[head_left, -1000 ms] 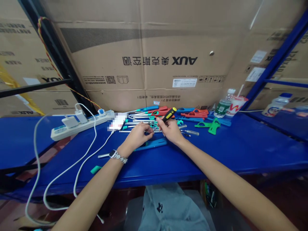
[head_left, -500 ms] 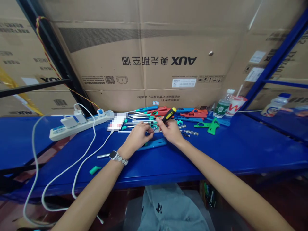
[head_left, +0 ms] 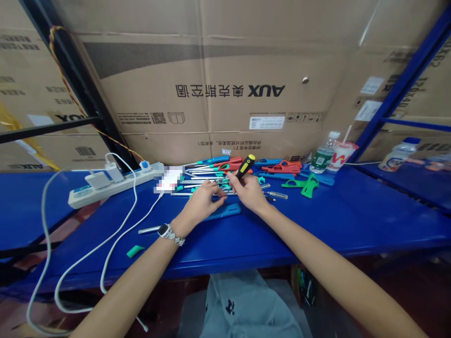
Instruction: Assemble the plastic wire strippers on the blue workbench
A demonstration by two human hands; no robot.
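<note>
My right hand [head_left: 249,191] is closed round a black-and-yellow screwdriver [head_left: 247,165], its handle leaning up and to the right. Its tip points down toward the fingers of my left hand [head_left: 206,199], which are pinched together. Whatever small piece they hold is hidden by the fingers. Below my left hand lies a blue plastic handle [head_left: 229,210] with a metal tube [head_left: 150,230] in line with it to the left. Just beyond both hands are several metal tubes [head_left: 197,172] with green ends, and red handles [head_left: 282,167] that look like parts of long lighters.
A white power strip [head_left: 79,199] with plugs and cables and a phone [head_left: 169,179] lie to the left. Near the front left is a green piece [head_left: 135,251]. Green handles [head_left: 310,186], a water bottle [head_left: 321,157] and a cup [head_left: 341,156] are at the right. Cartons [head_left: 225,56] stand behind.
The view has shifted slightly. The screwdriver stands a little more upright, still in my right hand. My left hand keeps its pinch at almost the same place.
</note>
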